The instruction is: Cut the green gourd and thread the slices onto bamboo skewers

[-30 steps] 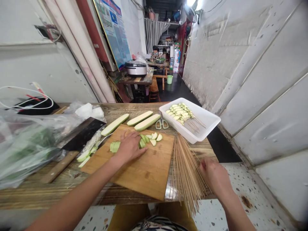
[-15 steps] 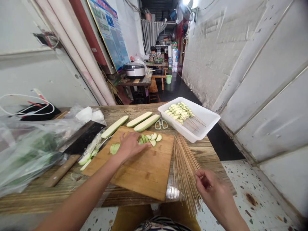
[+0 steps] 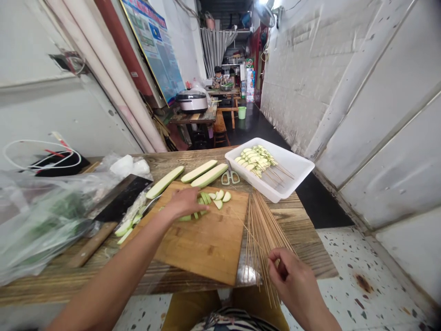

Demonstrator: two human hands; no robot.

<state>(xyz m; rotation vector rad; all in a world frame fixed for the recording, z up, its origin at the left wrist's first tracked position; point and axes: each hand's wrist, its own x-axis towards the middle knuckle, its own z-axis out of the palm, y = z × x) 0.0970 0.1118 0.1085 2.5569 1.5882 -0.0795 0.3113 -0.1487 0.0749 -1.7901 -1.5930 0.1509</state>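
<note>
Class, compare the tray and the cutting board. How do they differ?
The tray is white with raised walls; the cutting board is brown and flat. The tray holds skewered slices, while the cutting board carries loose slices. Both are four-sided and bear pale green pieces.

Wall poster (image 3: pixel 153 46) | blue panel, heading | lettering too small to read

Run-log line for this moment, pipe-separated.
Left hand: on green slices, cutting board | Right hand: pinched, apparently on one skewer | Tray: skewered slices | Loose skewers: right of board | Cleaver: left of board
</note>
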